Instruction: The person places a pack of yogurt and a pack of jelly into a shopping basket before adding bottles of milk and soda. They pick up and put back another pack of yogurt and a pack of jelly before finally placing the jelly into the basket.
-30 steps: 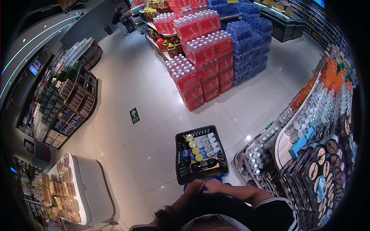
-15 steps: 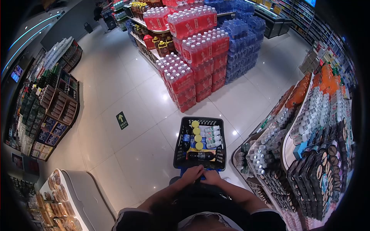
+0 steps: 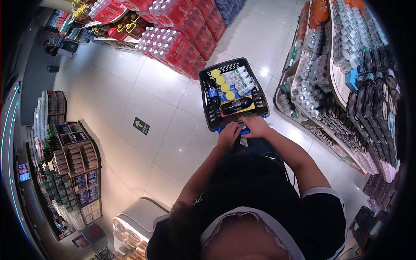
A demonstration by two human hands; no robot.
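In front of me is a black shopping basket (image 3: 265, 102) with perforated sides and blue parts at its near end. My left hand (image 3: 229, 131) is closed around the handle at that end. Beside it, my right hand (image 3: 255, 125) also grips the handle, its fingers curled over the top. The handle itself is mostly hidden under both hands. Inside lie a dark bottle (image 3: 237, 105) across the near side and another dark bottle (image 3: 212, 92) along the left wall. Several yellow-lidded containers (image 3: 220, 81) form a row, with a pack of white bottles (image 3: 241, 79) to their right.
Red-wrapped bottle packs (image 3: 173, 47) are stacked ahead. Close on the right runs a curved drink shelf (image 3: 342, 86). Shelves of drinks (image 3: 76, 158) stand on the left, and a bread display (image 3: 128, 234) is at lower left. A green arrow sign (image 3: 141, 125) marks the tiled floor.
The view has turned and tilted down, so the basket and hands sit higher in the picture. The red stacks have shifted up and left. Both hands keep their hold on the handle.
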